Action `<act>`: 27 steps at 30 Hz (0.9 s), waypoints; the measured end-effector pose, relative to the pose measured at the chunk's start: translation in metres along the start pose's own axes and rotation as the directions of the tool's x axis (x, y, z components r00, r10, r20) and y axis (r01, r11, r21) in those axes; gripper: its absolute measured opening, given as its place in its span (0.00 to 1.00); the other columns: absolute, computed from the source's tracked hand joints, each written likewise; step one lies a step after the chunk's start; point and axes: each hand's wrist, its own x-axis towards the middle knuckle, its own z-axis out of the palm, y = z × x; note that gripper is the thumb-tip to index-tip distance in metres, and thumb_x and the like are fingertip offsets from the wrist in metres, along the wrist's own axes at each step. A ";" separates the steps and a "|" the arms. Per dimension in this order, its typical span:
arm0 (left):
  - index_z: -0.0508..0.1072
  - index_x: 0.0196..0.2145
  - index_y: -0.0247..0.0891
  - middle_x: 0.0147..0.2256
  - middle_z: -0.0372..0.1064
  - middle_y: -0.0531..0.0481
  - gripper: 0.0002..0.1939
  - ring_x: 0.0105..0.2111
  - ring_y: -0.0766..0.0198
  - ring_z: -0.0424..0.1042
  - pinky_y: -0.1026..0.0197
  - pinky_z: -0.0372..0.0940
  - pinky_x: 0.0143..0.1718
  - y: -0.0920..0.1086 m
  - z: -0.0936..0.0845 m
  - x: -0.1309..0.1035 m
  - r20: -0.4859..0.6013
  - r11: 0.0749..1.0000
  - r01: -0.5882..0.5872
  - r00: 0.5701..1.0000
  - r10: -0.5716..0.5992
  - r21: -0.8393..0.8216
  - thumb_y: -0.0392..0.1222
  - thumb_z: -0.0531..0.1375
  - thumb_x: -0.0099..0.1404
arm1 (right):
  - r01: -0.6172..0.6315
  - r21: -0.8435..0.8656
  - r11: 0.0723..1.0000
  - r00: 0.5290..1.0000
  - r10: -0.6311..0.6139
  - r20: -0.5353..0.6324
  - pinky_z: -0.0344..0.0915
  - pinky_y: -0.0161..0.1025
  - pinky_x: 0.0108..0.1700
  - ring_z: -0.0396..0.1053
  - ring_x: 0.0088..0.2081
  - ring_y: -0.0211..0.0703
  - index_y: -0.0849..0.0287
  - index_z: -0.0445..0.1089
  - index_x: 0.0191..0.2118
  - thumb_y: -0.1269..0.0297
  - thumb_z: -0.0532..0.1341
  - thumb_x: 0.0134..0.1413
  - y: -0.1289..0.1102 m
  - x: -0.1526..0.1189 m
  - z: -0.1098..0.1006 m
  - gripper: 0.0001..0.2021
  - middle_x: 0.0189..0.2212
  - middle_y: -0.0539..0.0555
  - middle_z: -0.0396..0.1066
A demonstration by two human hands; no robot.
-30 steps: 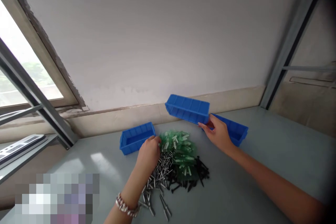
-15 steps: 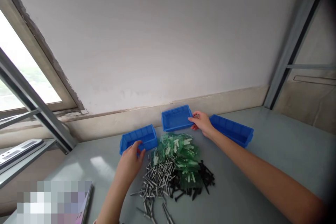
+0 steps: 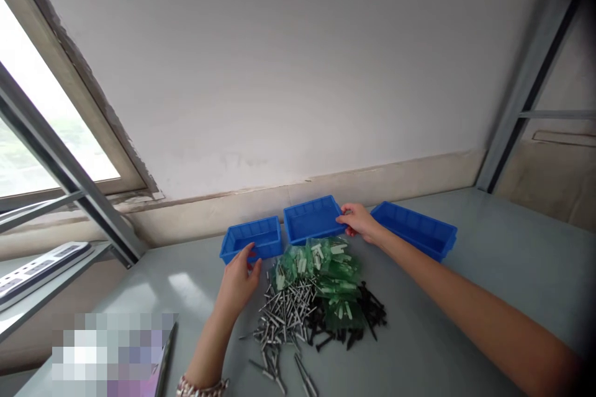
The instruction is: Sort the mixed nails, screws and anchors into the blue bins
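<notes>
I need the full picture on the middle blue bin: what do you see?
The middle blue bin is an open-topped, roughly rectangular tray, apparently plastic, with ribbed inner walls and nothing visible inside. Its opening faces up and toward the camera. The right hand grips its right end, fingers at the rim. It sits between two other blue bins, near the wall, just behind the green packets. Whether its base rests fully on the table cannot be told.
</notes>
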 end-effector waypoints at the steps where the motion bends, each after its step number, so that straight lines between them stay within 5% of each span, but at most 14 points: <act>1: 0.65 0.47 0.31 0.36 0.72 0.42 0.21 0.27 0.60 0.71 0.55 0.65 0.35 -0.001 0.000 0.000 0.001 1.000 0.000 1.000 0.000 -0.010 0.42 0.51 0.56 | -0.008 -0.011 1.000 1.000 0.008 0.018 0.60 0.27 0.20 0.60 0.20 0.28 0.65 0.64 0.38 0.64 0.55 0.58 -0.001 -0.003 -0.004 0.08 0.25 0.47 0.64; 6: 0.64 0.49 0.30 0.38 0.71 0.41 0.23 0.26 0.61 0.70 0.55 0.66 0.35 -0.001 0.005 -0.002 0.007 0.997 -0.023 1.000 0.024 -0.067 0.42 0.51 0.56 | -0.036 -0.048 0.998 0.998 0.039 0.059 0.58 0.26 0.18 0.59 0.19 0.27 0.65 0.64 0.37 0.65 0.55 0.58 -0.005 -0.010 -0.019 0.07 0.24 0.46 0.63; 11: 0.61 0.51 0.30 0.41 0.69 0.40 0.24 0.32 0.59 0.69 0.54 0.65 0.39 0.001 0.019 0.002 -0.004 0.991 -0.062 0.998 0.062 -0.119 0.42 0.51 0.58 | -0.025 -0.112 0.993 0.999 0.028 0.024 0.63 0.28 0.22 0.63 0.22 0.29 0.65 0.64 0.39 0.65 0.55 0.59 -0.005 0.001 -0.013 0.08 0.28 0.48 0.65; 16: 0.57 0.54 0.29 0.44 0.66 0.37 0.27 0.39 0.57 0.69 0.53 0.65 0.40 -0.002 0.029 0.002 0.010 0.979 -0.063 0.998 0.066 -0.192 0.47 0.49 0.60 | 0.063 -0.314 0.947 0.997 -0.076 -0.028 0.67 0.34 0.29 0.67 0.27 0.34 0.65 0.65 0.41 0.61 0.55 0.58 -0.005 -0.005 -0.013 0.12 0.31 0.51 0.67; 19: 0.53 0.56 0.30 0.43 0.67 0.38 0.28 0.40 0.57 0.69 0.55 0.66 0.40 -0.001 0.034 -0.002 0.010 0.957 0.001 1.000 0.002 -0.290 0.49 0.47 0.62 | 0.138 -0.520 0.843 0.968 -0.225 -0.108 0.65 0.39 0.38 0.67 0.37 0.42 0.64 0.65 0.43 0.64 0.59 0.54 -0.004 -0.033 -0.030 0.12 0.36 0.56 0.67; 22: 0.51 0.56 0.30 0.42 0.69 0.39 0.30 0.40 0.56 0.70 0.53 0.64 0.43 0.010 0.039 -0.007 0.050 0.924 0.054 0.998 -0.038 -0.378 0.49 0.49 0.61 | 0.148 -0.723 0.675 0.907 -0.385 -0.174 0.57 0.46 0.48 0.57 0.51 0.55 0.60 0.64 0.47 0.65 0.58 0.54 0.005 -0.070 -0.052 0.14 0.46 0.62 0.60; 24: 0.52 0.56 0.31 0.41 0.70 0.40 0.29 0.40 0.55 0.70 0.51 0.63 0.44 0.021 0.042 -0.009 0.103 0.927 0.040 0.995 -0.001 -0.372 0.49 0.50 0.60 | 0.086 -0.813 0.576 0.889 -0.412 -0.198 0.58 0.51 0.44 0.57 0.49 0.62 0.63 0.64 0.47 0.66 0.58 0.54 0.017 -0.087 -0.065 0.14 0.46 0.67 0.59; 27: 0.59 0.52 0.34 0.40 0.70 0.41 0.25 0.40 0.53 0.70 0.51 0.63 0.43 0.036 0.041 -0.012 0.174 0.933 0.013 0.983 0.053 -0.359 0.49 0.51 0.60 | 0.034 -0.890 0.455 0.904 -0.394 -0.167 0.60 0.47 0.37 0.63 0.41 0.58 0.63 0.70 0.38 0.73 0.56 0.53 0.035 -0.091 -0.081 0.09 0.37 0.65 0.65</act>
